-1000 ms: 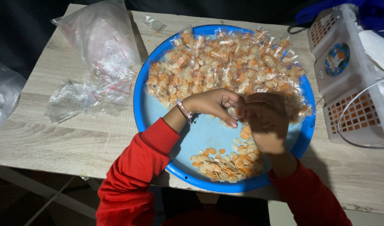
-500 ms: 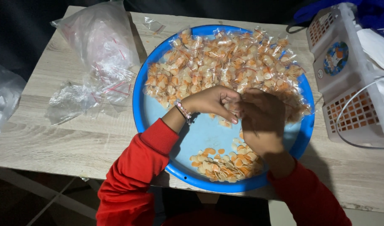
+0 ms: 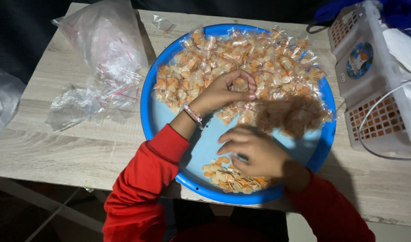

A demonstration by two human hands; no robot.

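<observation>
A big round blue tray (image 3: 146,105) lies on a wooden table. Its far half is heaped with small clear packets of orange and cream chips (image 3: 259,58). A small heap of loose chips (image 3: 228,178) lies at the near rim. My left hand (image 3: 221,93), a bead bracelet on its wrist, is raised over the packet heap with fingers curled around a small packet (image 3: 238,83). My right hand (image 3: 254,154) rests palm down on the loose chips, fingers spread. Both sleeves are red.
Empty clear plastic bags (image 3: 102,49) lie in a pile on the table left of the tray, with another bag (image 3: 1,101) at the far left edge. A white lattice basket (image 3: 371,85) stands to the right of the tray. The table edge runs along the near side.
My hands have parted. The left hand moved up onto the packet heap with a small packet in it. The right hand dropped down to the loose chips near the rim.
</observation>
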